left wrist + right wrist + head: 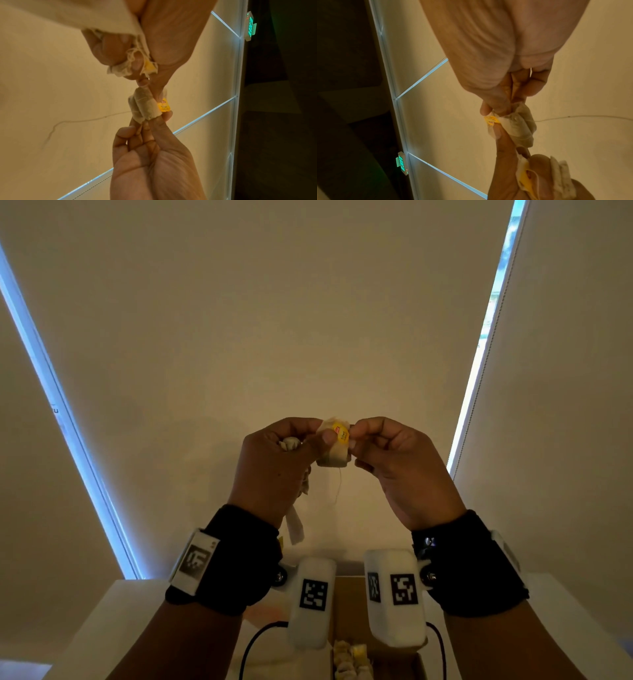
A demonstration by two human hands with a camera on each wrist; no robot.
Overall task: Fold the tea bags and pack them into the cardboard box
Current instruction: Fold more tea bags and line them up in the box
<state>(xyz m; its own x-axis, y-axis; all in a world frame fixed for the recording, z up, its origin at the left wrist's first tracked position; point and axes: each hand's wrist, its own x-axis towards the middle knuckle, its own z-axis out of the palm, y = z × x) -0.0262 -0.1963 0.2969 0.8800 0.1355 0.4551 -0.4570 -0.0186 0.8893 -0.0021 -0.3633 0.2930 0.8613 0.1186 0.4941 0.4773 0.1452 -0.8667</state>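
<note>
Both hands are raised in front of the chest, thumbs meeting over one folded tea bag (334, 446). Left hand (274, 467) pinches its left side between thumb and forefinger, while the remaining fingers curl around a bunch of spare tea bags (289, 444) held against the palm, one of them dangling below the wrist. Right hand (400, 467) pinches the right side, thumb pressing the yellow tag (340, 433) flat against the front of the bag. The bag is doubled into a short roll whose long axis runs roughly up and down between the two thumbs, and its string (337, 487) hangs loose beneath it.

Farther down, directly under the hands and between the wrists, sits the cardboard box (349, 601) on the white counter (113, 618), with a row of packed tea bags (349, 659) visible inside. Judging by this, the coming move is a straight drop. The right hand is the free one, so it seems better placed to carry the roll down.
</note>
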